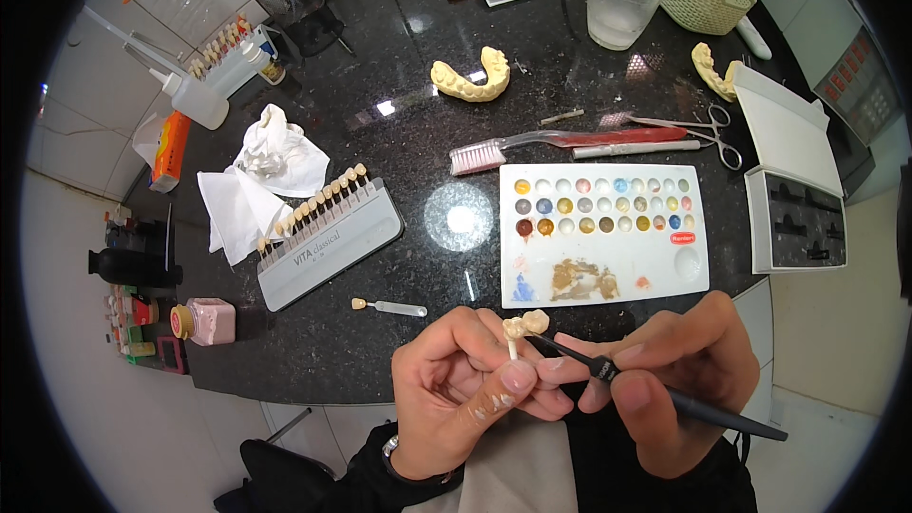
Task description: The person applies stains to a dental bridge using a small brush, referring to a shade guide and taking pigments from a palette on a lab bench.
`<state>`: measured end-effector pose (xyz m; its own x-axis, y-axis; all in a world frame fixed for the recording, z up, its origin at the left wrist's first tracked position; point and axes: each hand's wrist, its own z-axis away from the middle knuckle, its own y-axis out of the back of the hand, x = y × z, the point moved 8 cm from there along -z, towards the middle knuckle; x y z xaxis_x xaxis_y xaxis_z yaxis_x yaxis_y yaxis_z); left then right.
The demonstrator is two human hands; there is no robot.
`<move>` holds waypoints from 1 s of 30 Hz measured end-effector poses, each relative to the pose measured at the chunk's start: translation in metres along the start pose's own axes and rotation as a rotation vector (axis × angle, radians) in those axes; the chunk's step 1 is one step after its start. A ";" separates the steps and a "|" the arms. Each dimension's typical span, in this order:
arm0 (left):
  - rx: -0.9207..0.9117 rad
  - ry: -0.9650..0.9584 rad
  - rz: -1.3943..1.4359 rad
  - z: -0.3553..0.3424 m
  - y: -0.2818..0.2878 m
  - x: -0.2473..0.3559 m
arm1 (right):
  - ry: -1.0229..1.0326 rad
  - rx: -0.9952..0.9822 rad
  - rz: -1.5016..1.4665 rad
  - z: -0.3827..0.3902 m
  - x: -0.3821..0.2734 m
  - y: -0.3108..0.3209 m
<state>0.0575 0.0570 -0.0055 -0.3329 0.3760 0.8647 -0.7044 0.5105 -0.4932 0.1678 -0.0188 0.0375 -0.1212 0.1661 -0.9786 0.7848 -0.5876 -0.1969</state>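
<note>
Pinched in my left hand (465, 389) is a thin white peg that carries a small cream dental bridge (525, 324) of joined teeth. My right hand (679, 380) grips a black fine-tipped brush (684, 402), its tip touching or very close to the underside of the bridge. Just beyond my hands lies a white paint palette (603, 237) with rows of coloured wells and brown, blue and pink smears. A single shade tab (389, 308) rests to the left of my left hand. Farther left is a grey shade guide (328, 242) holding a row of tooth samples.
A toothbrush (570, 138), scissor-handled forceps (717, 128) and a yellowish dental cast (472, 78) lie behind the palette. An open white case (798, 218) stands right. Crumpled tissue (271, 166) and a pink jar (211, 321) are left; a clear cup (622, 0) stands at the back.
</note>
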 end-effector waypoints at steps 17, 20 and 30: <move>-0.017 0.090 0.163 -0.002 0.008 -0.008 | 0.031 -0.038 0.091 0.001 0.007 -0.003; -0.015 0.078 0.160 -0.002 0.008 -0.006 | 0.042 -0.017 0.099 0.000 0.007 -0.004; 0.147 0.161 0.017 -0.001 0.005 -0.004 | 0.093 -0.024 0.144 -0.001 0.004 -0.003</move>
<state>0.0559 0.0587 -0.0120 -0.2496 0.5079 0.8245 -0.7873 0.3893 -0.4781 0.1657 -0.0157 0.0340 0.0495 0.1547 -0.9867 0.8047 -0.5913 -0.0523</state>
